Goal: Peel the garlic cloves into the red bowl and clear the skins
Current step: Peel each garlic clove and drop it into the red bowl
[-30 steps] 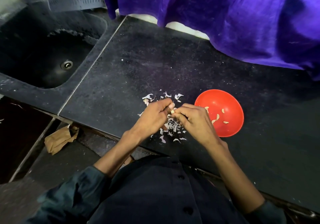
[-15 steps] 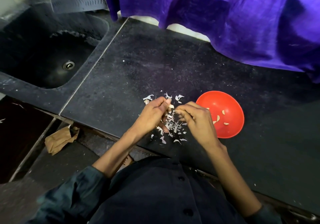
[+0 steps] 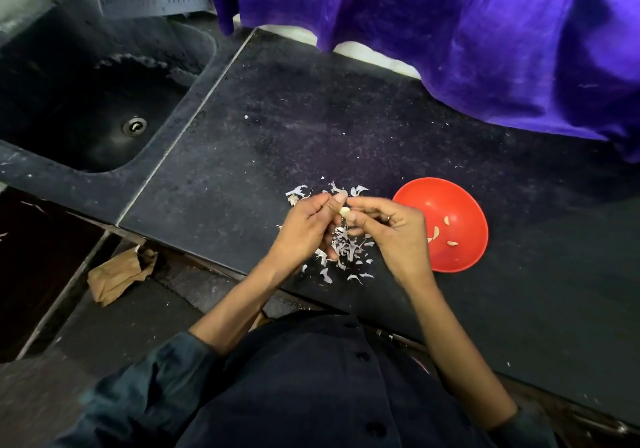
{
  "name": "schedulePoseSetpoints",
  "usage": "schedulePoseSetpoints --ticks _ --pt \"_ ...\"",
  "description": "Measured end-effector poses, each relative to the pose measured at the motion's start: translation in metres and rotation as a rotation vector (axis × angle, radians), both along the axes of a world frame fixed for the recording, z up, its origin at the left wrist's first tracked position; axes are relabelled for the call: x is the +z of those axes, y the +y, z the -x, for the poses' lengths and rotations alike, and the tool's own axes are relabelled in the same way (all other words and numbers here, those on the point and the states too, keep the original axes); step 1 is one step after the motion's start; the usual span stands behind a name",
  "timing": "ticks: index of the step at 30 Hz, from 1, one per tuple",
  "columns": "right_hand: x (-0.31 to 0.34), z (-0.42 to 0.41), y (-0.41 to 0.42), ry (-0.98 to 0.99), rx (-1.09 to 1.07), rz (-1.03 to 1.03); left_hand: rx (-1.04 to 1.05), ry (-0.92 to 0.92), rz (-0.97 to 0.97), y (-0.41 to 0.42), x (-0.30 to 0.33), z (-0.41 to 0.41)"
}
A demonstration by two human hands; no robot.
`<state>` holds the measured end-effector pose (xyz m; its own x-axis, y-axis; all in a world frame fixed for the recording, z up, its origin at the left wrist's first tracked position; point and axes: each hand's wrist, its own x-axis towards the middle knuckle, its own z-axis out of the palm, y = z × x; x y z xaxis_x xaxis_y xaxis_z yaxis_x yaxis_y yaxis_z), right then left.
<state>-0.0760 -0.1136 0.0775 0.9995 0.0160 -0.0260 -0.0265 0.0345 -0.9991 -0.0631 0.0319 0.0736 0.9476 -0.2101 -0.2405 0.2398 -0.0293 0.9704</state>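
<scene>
Red bowl (image 3: 460,205) just right of your fingers already holds a few peeled cloves, while your left hand (image 3: 304,229) and right hand (image 3: 394,233) pinch one pale garlic clove (image 3: 345,211) above the uncleared skins (image 3: 343,247) littering the counter (image 3: 277,129).

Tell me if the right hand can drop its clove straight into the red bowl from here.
Probably yes: the right hand pinches the garlic clove with the left hand, the red bowl lies right beside it, nothing between.
</scene>
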Motion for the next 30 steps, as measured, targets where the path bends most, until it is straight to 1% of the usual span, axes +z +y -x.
schedulePoseSetpoints --ticks 3,8,9,13,17,20,21,24,26,28,30 --pt "0.002 0.002 0.002 -0.014 -0.038 -0.027 0.047 -0.04 -0.035 -0.002 -0.001 0.003" --pt "0.0 0.006 0.008 -0.022 -0.089 -0.066 0.087 -0.062 -0.034 -0.008 0.002 0.006" --pt "0.001 0.006 0.009 -0.019 -0.102 -0.073 0.093 -0.075 -0.057 -0.009 0.002 0.006" --pt "0.001 0.008 0.011 -0.019 -0.133 -0.089 0.097 -0.195 -0.248 -0.01 0.002 0.006" --pt "0.001 0.008 0.012 -0.03 -0.139 -0.091 0.111 -0.292 -0.333 -0.012 0.003 0.009" --pt "-0.001 0.009 0.012 -0.012 -0.161 -0.093 0.114 -0.305 -0.36 -0.012 0.0 0.009" --pt "-0.001 0.009 0.011 -0.005 -0.166 -0.089 0.117 -0.291 -0.35 -0.012 0.0 0.009" --pt "-0.003 0.007 0.006 0.04 -0.192 -0.094 0.175 -0.214 -0.216 -0.012 0.001 0.008" --pt "-0.002 0.005 0.002 0.132 -0.198 -0.21 0.197 -0.207 -0.138 -0.009 -0.002 0.006" --pt "-0.001 0.005 -0.002 0.244 -0.168 -0.384 0.164 -0.219 -0.079 -0.004 -0.003 0.003" --pt "-0.001 0.005 -0.005 0.311 -0.136 -0.475 0.096 -0.238 -0.051 -0.001 -0.002 0.002"
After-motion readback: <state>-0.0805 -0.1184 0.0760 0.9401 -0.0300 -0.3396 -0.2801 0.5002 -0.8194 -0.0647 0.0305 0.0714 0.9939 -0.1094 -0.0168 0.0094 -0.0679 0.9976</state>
